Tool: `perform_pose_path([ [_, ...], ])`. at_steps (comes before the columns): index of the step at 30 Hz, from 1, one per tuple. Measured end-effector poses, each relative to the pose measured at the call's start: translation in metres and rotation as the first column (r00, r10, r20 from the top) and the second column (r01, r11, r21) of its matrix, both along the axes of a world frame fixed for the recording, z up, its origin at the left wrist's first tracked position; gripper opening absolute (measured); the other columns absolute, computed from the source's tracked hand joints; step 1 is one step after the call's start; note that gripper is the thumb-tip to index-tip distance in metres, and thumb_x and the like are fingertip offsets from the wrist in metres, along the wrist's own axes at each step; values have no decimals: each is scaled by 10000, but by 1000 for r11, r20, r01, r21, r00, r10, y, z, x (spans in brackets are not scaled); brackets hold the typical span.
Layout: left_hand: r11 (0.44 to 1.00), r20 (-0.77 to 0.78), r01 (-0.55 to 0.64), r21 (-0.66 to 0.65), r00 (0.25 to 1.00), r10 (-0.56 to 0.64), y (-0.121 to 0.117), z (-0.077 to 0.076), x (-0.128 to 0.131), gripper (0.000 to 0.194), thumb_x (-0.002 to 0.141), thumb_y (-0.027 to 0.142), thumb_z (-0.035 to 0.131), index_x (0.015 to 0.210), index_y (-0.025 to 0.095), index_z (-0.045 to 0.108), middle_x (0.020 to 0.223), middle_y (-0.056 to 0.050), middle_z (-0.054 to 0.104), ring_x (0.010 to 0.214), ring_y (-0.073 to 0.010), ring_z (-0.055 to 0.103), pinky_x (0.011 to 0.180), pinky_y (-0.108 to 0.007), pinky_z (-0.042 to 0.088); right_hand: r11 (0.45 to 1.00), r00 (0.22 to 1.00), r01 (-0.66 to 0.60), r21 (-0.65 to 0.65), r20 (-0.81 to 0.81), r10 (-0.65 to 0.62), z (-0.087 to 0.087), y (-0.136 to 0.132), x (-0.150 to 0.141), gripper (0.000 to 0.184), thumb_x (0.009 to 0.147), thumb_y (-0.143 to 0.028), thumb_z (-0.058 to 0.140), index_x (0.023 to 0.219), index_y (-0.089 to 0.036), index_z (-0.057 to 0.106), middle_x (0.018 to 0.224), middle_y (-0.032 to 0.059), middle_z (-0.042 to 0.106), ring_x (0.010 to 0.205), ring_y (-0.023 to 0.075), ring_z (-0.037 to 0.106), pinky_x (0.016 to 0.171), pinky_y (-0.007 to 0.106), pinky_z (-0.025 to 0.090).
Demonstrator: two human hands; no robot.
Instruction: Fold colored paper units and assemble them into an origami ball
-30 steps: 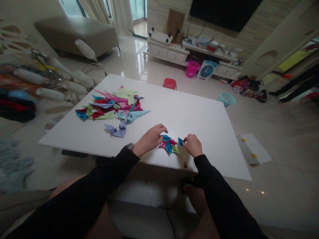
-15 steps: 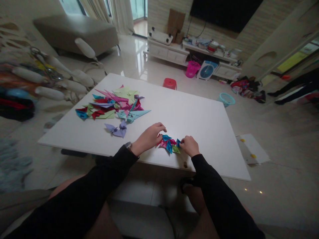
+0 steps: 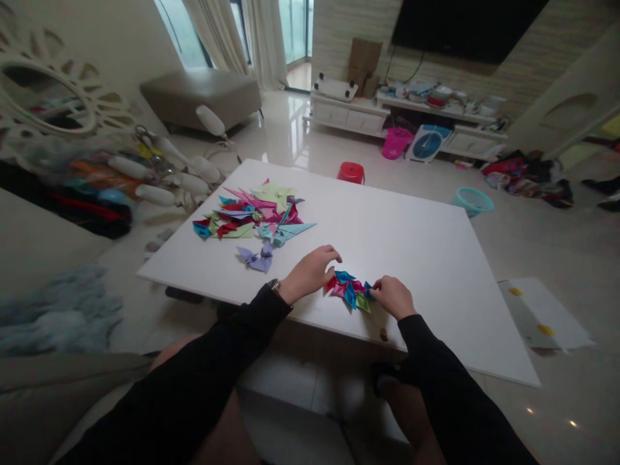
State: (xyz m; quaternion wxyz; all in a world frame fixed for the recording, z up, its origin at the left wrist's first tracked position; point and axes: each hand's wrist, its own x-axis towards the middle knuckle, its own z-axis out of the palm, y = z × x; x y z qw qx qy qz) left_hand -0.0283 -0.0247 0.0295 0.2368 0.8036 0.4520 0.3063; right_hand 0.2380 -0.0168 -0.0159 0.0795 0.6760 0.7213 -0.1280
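On the white table (image 3: 416, 245), near its front edge, lies a small assembly of folded paper pieces (image 3: 349, 290) in blue, pink, red and green. My left hand (image 3: 310, 272) rests curled on its left side, fingertips touching it. My right hand (image 3: 393, 297) pinches a blue folded piece against the assembly's right side. Both arms wear black sleeves, and a watch sits on my left wrist. A loose pile of colourful folded paper (image 3: 252, 214) lies at the table's left, with a purple folded piece (image 3: 256, 258) just in front of it.
A red stool (image 3: 351, 172), a pink bucket (image 3: 394, 142), a blue fan (image 3: 427, 143) and a teal basket (image 3: 472, 200) stand on the glossy floor beyond the table. White sheets (image 3: 542, 313) lie on the floor at the right. A cluttered rack (image 3: 121, 174) stands left.
My right hand has moved left and brought its blue piece against the assembly. The camera has shifted, so everything sits further right in view.
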Motion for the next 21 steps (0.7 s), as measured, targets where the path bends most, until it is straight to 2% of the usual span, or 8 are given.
perform_pose_path([
  [3, 997, -23, -78, 15, 997, 78, 8, -4, -18, 240, 851, 90, 566, 1045, 173, 681, 1081, -79, 684, 996, -208, 659, 933, -364, 537, 1000, 1000, -10, 23, -10, 10, 1, 0, 2, 246, 877, -342, 611, 909, -206, 813, 1017, 117, 761, 980, 243, 685, 719, 287, 454],
  [7, 946, -42, -324, -18, 946, 323, 27, -16, -64, 260, 831, 123, 587, 1079, 131, 668, 1060, -100, 718, 952, -210, 672, 923, -370, 536, 999, 999, -16, 44, -39, 17, 5, 3, 3, 259, 883, -356, 592, 919, -209, 802, 1029, 110, 753, 987, 247, 680, 740, 304, 457],
  [9, 872, -65, -483, -78, 875, 479, 39, -20, -95, 252, 807, 128, 595, 1045, 121, 678, 1038, -104, 732, 932, -207, 679, 912, -353, 533, 999, 998, -14, 49, -60, 17, 8, 5, 3, 262, 879, -370, 596, 923, -210, 798, 1032, 110, 750, 981, 250, 678, 748, 312, 462],
  [11, 747, -85, -646, -159, 763, 641, 50, -22, -129, 235, 809, 162, 593, 1018, 120, 691, 1050, -101, 743, 932, -197, 683, 882, -311, 529, 998, 997, -11, 62, -79, 16, 11, 6, 3, 265, 876, -382, 601, 922, -209, 797, 1031, 113, 748, 987, 255, 674, 756, 318, 466],
  [13, 621, -139, -757, -204, 650, 747, 56, -23, -162, 230, 796, 178, 591, 986, 107, 699, 1047, -108, 748, 935, -203, 684, 885, -306, 520, 997, 995, -5, 78, -94, 12, 14, 7, 4, 272, 882, -387, 594, 921, -209, 796, 1033, 115, 749, 991, 258, 673, 760, 321, 468],
  [16, 526, -209, -822, -217, 566, 798, 58, -23, -202, 175, 777, 190, 592, 874, 87, 695, 971, -148, 743, 970, -261, 675, 932, -375, 496, 996, 995, 6, 89, -99, 3, 17, 8, 6, 290, 893, -386, 577, 931, -203, 798, 1023, 116, 756, 970, 256, 681, 749, 321, 466],
  [18, 486, -252, -842, -236, 536, 806, 55, -24, -221, 135, 770, 212, 612, 786, 94, 675, 896, -162, 729, 982, -299, 666, 937, -410, 486, 996, 995, 18, 87, -103, -9, 19, 8, 8, 294, 893, -383, 572, 936, -201, 799, 1006, 114, 763, 953, 254, 687, 736, 319, 464],
  [21, 491, -273, -831, -263, 552, 788, 53, -28, -240, 158, 745, 271, 673, 710, 121, 644, 789, -141, 695, 1019, -345, 651, 950, -427, 481, 995, 993, 42, 90, -111, -32, 23, 8, 12, 290, 895, -370, 566, 930, -203, 800, 1003, 110, 766, 949, 251, 687, 730, 317, 464],
])
